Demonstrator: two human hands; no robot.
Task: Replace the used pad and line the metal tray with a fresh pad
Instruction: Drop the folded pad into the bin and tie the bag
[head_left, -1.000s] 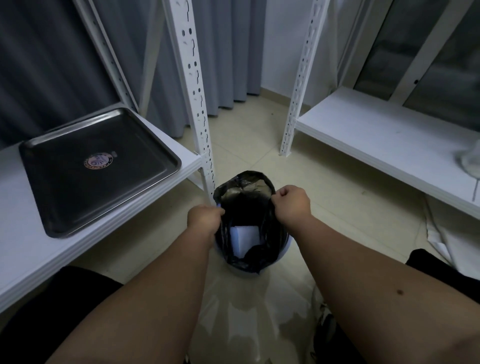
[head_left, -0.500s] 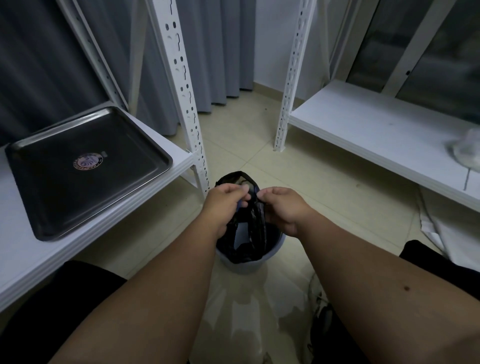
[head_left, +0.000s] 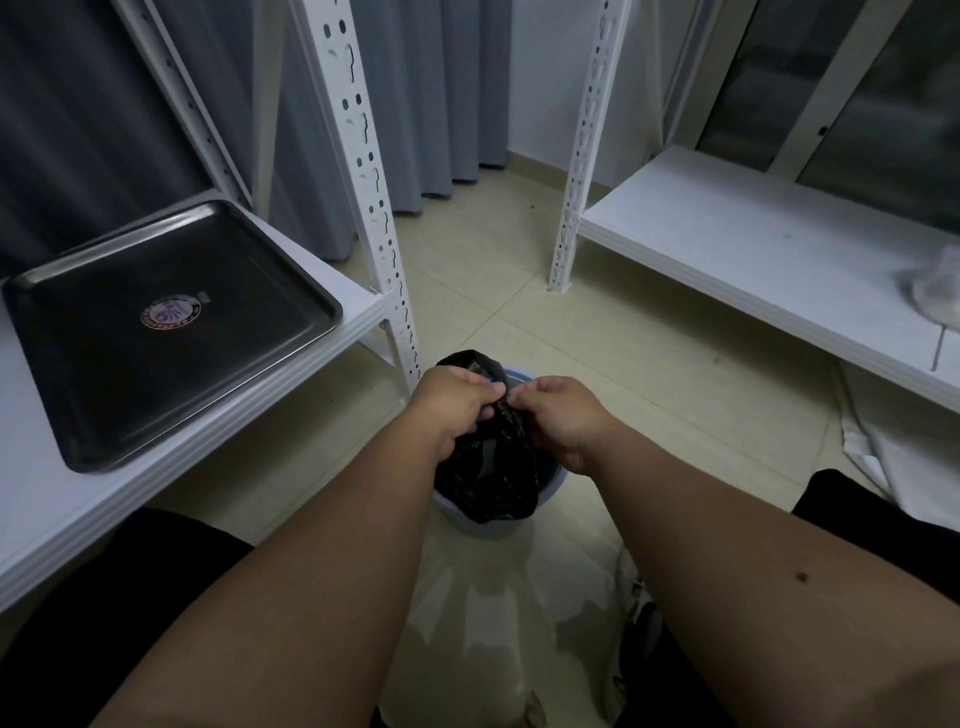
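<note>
The metal tray (head_left: 93, 395) lies bare on the white shelf at the left, with only a round sticker (head_left: 170, 314) on its floor. On the floor in front of me stands a pale blue bin (head_left: 470, 522) lined with a black bag (head_left: 498, 467). My left hand (head_left: 453, 402) and my right hand (head_left: 563, 415) meet above the bin, each pinching the gathered top of the bag so its mouth is drawn together. No pad shows; the bag's contents are hidden.
White perforated shelf posts (head_left: 363, 171) rise beside the bin. A second low white shelf (head_left: 753, 260) runs along the right, with a pale crumpled item (head_left: 935, 291) at its edge. White sheet material (head_left: 878, 441) lies on the floor under it. Grey curtains hang behind.
A second ago my hands held the bag's mouth wide apart with something white visible inside. They have since come together, bunching the mouth closed.
</note>
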